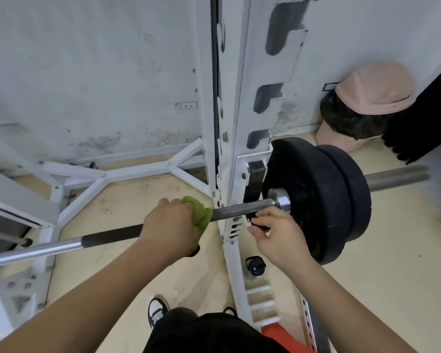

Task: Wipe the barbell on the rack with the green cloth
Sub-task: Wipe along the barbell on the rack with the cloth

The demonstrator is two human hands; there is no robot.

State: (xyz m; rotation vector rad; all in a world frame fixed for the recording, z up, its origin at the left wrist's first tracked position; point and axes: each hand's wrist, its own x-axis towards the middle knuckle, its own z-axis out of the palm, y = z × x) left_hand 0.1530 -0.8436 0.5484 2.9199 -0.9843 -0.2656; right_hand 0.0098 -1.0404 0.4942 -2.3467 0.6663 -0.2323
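The barbell (236,207) lies across the white rack (242,138), running from lower left to upper right, with two black weight plates (321,197) on its right end. My left hand (172,225) is wrapped around the bar just left of the rack upright, with the green cloth (199,210) bunched between palm and bar. My right hand (275,234) is under the bar beside the inner plate, with its fingers pinching a small black part at the rack hook.
A pink bin with a black liner (367,105) stands in the far right corner. A black bottle (255,266) stands on the floor by the rack base. White frame braces (105,174) cross the floor at the left. My shoes (157,308) are below.
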